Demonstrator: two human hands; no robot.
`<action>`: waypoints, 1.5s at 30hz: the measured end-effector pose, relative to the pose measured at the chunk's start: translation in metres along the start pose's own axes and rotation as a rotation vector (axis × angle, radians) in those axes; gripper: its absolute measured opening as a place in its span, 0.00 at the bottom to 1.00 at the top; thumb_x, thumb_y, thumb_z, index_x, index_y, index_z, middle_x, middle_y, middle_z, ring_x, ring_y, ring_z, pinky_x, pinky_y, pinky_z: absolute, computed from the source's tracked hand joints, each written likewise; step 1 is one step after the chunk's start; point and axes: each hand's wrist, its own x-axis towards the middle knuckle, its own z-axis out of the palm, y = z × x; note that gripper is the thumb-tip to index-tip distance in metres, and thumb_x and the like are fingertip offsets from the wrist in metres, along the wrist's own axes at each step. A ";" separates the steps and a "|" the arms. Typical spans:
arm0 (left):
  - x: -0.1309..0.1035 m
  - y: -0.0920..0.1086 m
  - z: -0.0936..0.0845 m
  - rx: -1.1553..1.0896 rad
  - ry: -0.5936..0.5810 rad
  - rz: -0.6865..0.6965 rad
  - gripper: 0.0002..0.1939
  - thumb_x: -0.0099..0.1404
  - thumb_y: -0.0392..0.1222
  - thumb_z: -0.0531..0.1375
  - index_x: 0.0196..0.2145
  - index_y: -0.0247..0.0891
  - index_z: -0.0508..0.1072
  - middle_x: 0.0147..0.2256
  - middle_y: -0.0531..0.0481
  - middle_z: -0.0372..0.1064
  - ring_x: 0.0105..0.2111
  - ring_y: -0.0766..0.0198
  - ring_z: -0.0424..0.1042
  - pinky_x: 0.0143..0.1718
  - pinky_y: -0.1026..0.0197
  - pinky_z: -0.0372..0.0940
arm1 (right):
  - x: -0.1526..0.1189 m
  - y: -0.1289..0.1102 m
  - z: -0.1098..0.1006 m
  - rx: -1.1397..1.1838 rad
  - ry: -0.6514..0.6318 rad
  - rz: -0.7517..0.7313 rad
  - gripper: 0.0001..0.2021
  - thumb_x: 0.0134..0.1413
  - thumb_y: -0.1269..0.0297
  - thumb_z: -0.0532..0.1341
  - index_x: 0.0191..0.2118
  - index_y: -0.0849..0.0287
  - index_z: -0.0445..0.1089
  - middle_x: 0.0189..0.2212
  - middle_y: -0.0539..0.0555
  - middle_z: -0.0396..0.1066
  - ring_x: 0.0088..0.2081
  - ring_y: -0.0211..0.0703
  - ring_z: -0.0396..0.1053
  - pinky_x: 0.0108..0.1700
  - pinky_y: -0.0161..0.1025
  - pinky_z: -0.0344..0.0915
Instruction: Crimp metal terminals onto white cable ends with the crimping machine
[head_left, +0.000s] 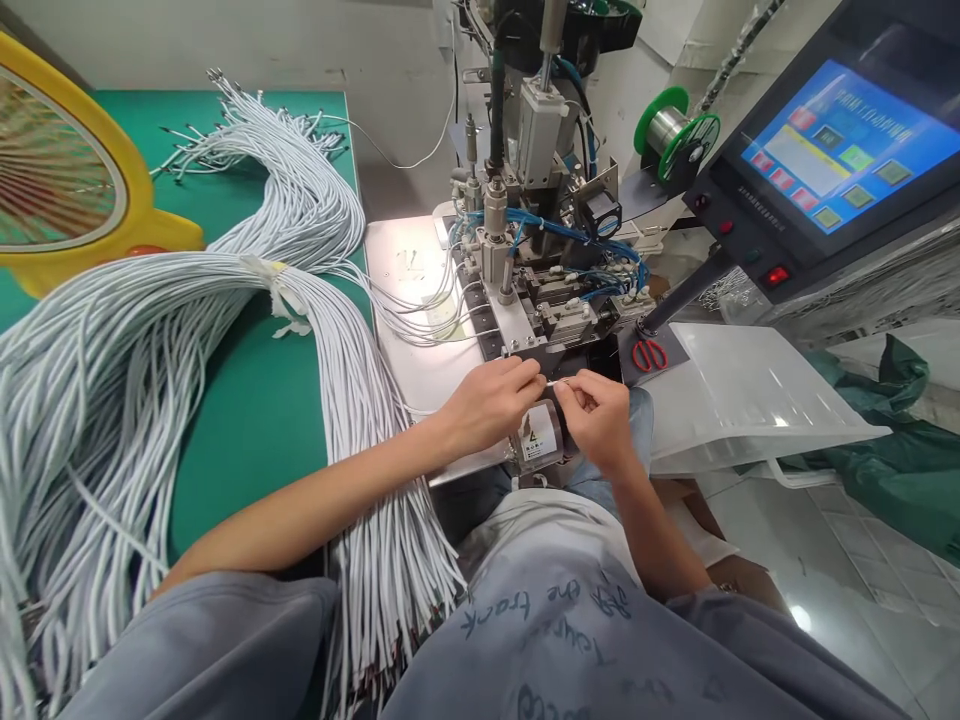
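Note:
Both hands meet in front of the bench machine [517, 270], with a white cable end [551, 383] stretched between their fingertips. My left hand [495, 400] pinches the cable from the left side. My right hand [596, 410] is closed on the tip of the same cable, its fingers curled and the tip mostly hidden. Several white cables [409, 310] run over the lit white plate [390, 245] to the machine. A thick bundle of white cables [367, 440], tied with a pale strip [279, 290], hangs over the table edge beside my left forearm.
A yellow fan [142, 215] stands on the green table [225, 440] at left. Right of the machine are a wire spool [667, 130], a control screen [847, 150] and red-handled scissors [649, 354]. A translucent plastic bin [757, 390] is at my right.

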 end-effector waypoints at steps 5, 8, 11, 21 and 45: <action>0.000 0.003 -0.002 -0.102 -0.029 -0.170 0.12 0.64 0.33 0.52 0.28 0.35 0.74 0.24 0.51 0.64 0.24 0.68 0.63 0.25 0.65 0.55 | 0.006 0.005 0.005 0.196 -0.031 0.101 0.15 0.52 0.65 0.58 0.16 0.60 0.61 0.17 0.46 0.51 0.21 0.33 0.50 0.24 0.36 0.48; 0.000 0.009 0.001 -0.377 -0.083 -0.338 0.08 0.63 0.36 0.56 0.30 0.35 0.74 0.24 0.53 0.65 0.25 0.69 0.65 0.27 0.67 0.58 | 0.002 0.006 0.014 0.247 0.105 0.127 0.13 0.52 0.64 0.57 0.19 0.60 0.64 0.17 0.46 0.54 0.22 0.34 0.52 0.25 0.36 0.50; 0.001 0.011 0.003 -0.402 -0.204 -0.336 0.09 0.64 0.36 0.55 0.31 0.35 0.75 0.26 0.52 0.67 0.27 0.68 0.67 0.29 0.67 0.60 | -0.001 0.014 0.018 0.267 0.100 0.173 0.12 0.51 0.63 0.57 0.20 0.60 0.66 0.18 0.47 0.58 0.22 0.34 0.55 0.26 0.35 0.54; 0.000 -0.011 0.015 0.013 -0.583 -0.312 0.13 0.61 0.27 0.48 0.33 0.30 0.73 0.33 0.42 0.67 0.28 0.63 0.69 0.30 0.63 0.62 | 0.015 0.071 0.029 0.333 -0.134 0.409 0.11 0.42 0.57 0.60 0.29 0.60 0.72 0.27 0.53 0.73 0.29 0.40 0.67 0.34 0.39 0.65; 0.001 -0.010 0.011 0.132 -0.652 -0.152 0.15 0.62 0.26 0.51 0.45 0.29 0.70 0.39 0.41 0.67 0.34 0.61 0.72 0.32 0.61 0.64 | 0.028 0.073 0.033 0.355 -0.309 0.524 0.10 0.37 0.57 0.61 0.20 0.60 0.66 0.14 0.45 0.58 0.19 0.32 0.54 0.21 0.33 0.52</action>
